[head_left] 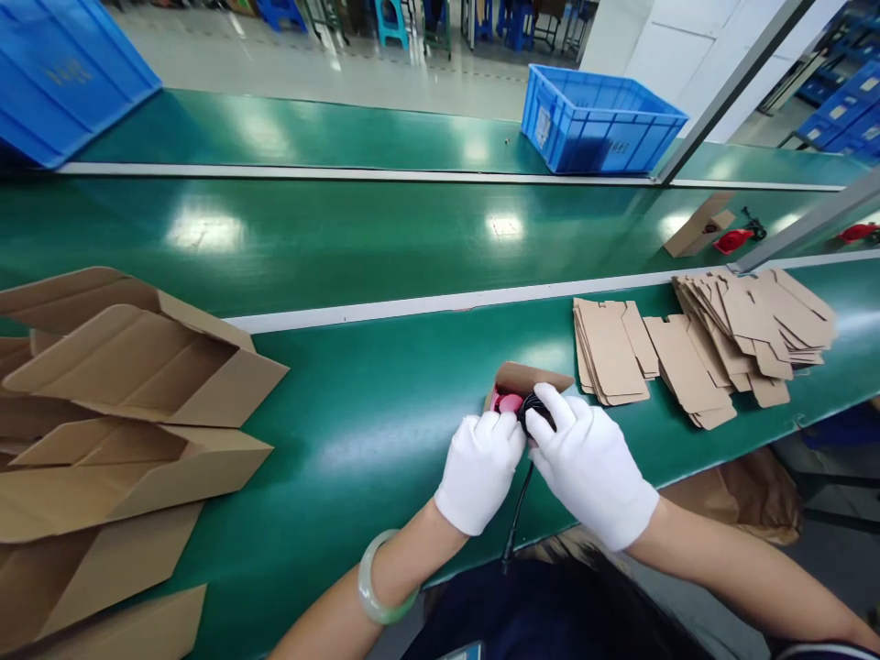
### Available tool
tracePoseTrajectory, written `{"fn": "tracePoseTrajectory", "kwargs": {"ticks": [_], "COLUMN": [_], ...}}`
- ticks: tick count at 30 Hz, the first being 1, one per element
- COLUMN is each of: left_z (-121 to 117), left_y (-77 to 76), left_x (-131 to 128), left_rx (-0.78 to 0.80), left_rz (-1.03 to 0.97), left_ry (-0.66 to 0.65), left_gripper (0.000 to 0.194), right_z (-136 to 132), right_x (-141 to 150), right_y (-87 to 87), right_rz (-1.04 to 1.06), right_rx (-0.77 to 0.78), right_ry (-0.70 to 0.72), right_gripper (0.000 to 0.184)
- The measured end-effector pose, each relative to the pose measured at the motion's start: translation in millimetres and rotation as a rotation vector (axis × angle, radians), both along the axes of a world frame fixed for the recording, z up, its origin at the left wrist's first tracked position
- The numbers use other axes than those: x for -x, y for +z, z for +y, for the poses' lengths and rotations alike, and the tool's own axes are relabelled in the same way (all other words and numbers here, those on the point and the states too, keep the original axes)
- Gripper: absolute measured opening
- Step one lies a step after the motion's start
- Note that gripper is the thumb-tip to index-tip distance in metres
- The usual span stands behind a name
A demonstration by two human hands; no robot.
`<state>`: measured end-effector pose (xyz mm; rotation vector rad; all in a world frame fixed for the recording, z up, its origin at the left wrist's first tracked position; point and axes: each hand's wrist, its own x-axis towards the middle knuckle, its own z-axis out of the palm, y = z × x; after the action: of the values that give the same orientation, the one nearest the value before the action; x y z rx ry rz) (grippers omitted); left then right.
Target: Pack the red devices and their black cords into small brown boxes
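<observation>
Both my hands wear white gloves and meet over a small open cardboard box (526, 377) on the green table. My left hand (479, 469) is closed around the box's near end, where a pink-red part (510, 403) shows. My right hand (589, 464) grips a black coiled cable (536, 410) at the box mouth. A black cord (517, 515) hangs from under my hands over the table's front edge. A pale green bangle (375, 587) sits on my left wrist.
Piles of flat cardboard blanks (611, 353) (749, 321) lie to the right. Large folded cardboard boxes (130, 394) are stacked at the left. A conveyor belt (344, 238) runs behind, carrying a small box (698, 229) and a red part (732, 240). Blue crates (598, 119) (61, 73) stand beyond.
</observation>
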<state>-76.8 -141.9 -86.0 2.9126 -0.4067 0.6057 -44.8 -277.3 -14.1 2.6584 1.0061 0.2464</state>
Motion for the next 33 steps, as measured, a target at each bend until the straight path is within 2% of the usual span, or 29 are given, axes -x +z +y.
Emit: {"fn": "tracePoseTrajectory", "kwargs": {"ticks": [5, 9, 12, 18, 22, 25, 29, 33], "left_z": [-1.9, -5.4, -7.3, -10.2, -10.8, -11.0, -11.9, -13.8], "left_y": [-1.6, -2.4, -4.1, -6.8, -6.4, -6.7, -9.8, -10.4], "left_x": [-0.9, 0.0, 0.3, -2.2, -3.4, -3.1, -2.5, -3.4], "left_rx": [0.023, 0.052, 0.052, 0.037, 0.033, 0.039, 0.043, 0.060], "left_rz": [-0.007, 0.002, -0.015, -0.073, -0.075, -0.084, -0.075, -0.032], "left_ry": [0.010, 0.028, 0.045, 0.077, 0.084, 0.080, 0.106, 0.147], "left_gripper": [0.009, 0.013, 0.015, 0.014, 0.016, 0.016, 0.013, 0.011], "right_z": [1.7, 2.2, 4.8, 9.2, 3.4, -1.4, -0.8, 6.2], "right_x": [-4.0, -10.1, -16.2, -13.4, -18.1, -25.6, -21.7, -6.2], "right_y": [6.6, 14.0, 12.5, 6.5, 8.2, 4.7, 1.3, 16.2], "right_rz": [0.135, 0.161, 0.183, 0.080, 0.088, 0.114, -0.004, -0.153], "right_rx": [0.048, 0.109, 0.134, 0.119, 0.109, 0.067, 0.028, 0.108], "right_ry": [-0.052, -0.099, -0.101, -0.101, -0.124, -0.067, 0.032, 0.116], "right_gripper": [0.020, 0.023, 0.023, 0.018, 0.024, 0.021, 0.011, 0.019]}}
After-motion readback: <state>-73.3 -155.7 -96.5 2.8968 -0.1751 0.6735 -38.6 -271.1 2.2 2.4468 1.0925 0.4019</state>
